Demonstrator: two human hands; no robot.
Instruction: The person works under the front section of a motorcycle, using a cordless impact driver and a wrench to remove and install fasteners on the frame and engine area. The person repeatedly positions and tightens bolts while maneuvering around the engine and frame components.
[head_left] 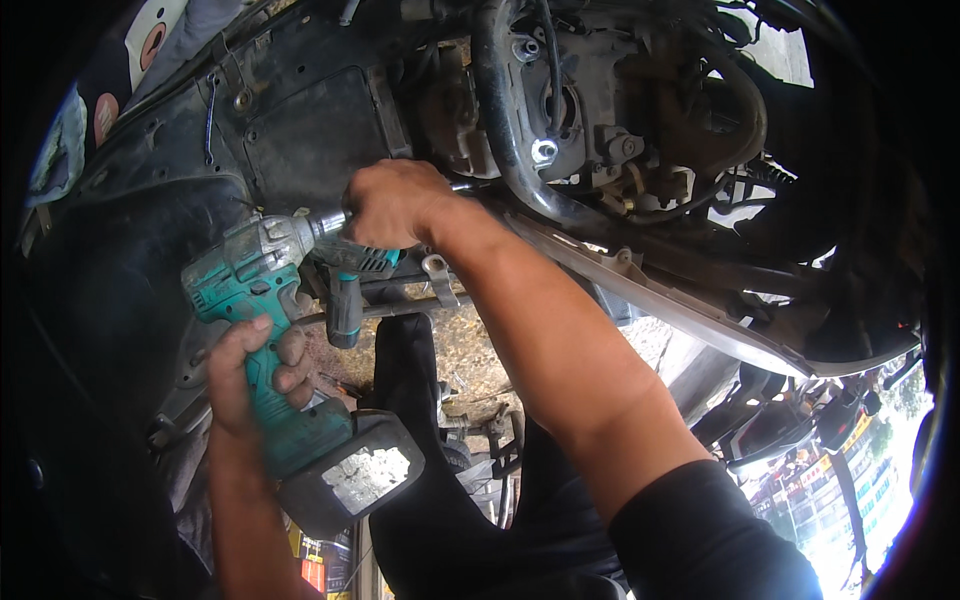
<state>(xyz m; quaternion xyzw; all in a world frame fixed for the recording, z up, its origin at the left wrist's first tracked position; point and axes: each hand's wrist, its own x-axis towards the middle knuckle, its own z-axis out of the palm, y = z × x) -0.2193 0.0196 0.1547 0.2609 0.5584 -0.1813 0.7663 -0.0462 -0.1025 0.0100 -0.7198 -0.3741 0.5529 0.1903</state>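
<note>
My left hand (250,370) is wrapped round the handle of a teal cordless impact wrench (245,270), one finger near its trigger. The wrench has a worn metal nose and a bulky black battery (355,475) at its base. A silver socket extension bar (328,224) runs from the nose into my right hand (395,205), which is closed around it. A thin shaft shows past the knuckles, toward the engine, but its tip is hidden. Just behind the wrench, a second teal and black tool (345,305) is partly covered.
A vehicle's exposed engine (610,120) fills the upper right, with a bent metal tube (500,110) before it. A spanner (211,120) lies on the dark panel (310,130) at upper left. A pale curved trim (690,315) runs below the engine. Parked two-wheelers (790,415) stand at right.
</note>
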